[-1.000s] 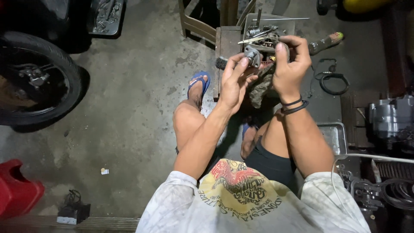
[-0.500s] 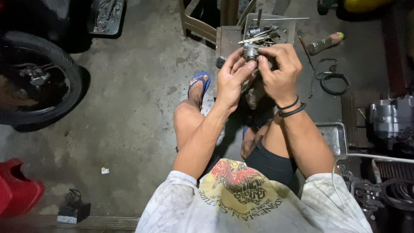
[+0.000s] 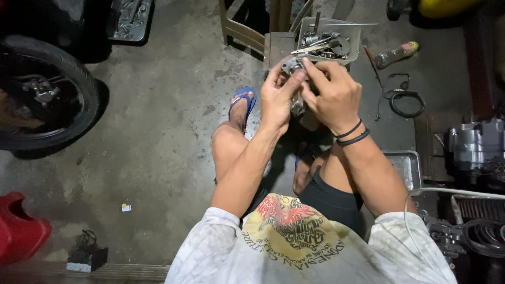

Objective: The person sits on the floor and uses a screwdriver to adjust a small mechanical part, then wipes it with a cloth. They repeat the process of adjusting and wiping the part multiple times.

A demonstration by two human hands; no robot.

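Observation:
A small grey metal part is held up in front of me by both hands. My left hand grips it from the left with thumb and fingers. From the right, my right hand has its fingertips closed over the same part; two black bands circle that wrist. The part's lower side is hidden behind my fingers. I sit above my bent knees, one foot in a blue sandal on the concrete floor.
Just beyond my hands stands a tray of metal tools and parts on a low stand. A motorcycle wheel lies at the left, a red object at lower left. At the right are an engine part, a metal pan, a cable and a bottle.
My right hand has come down and closed in on the part, so both hands now meet on it; the hands have shifted slightly nearer to me.

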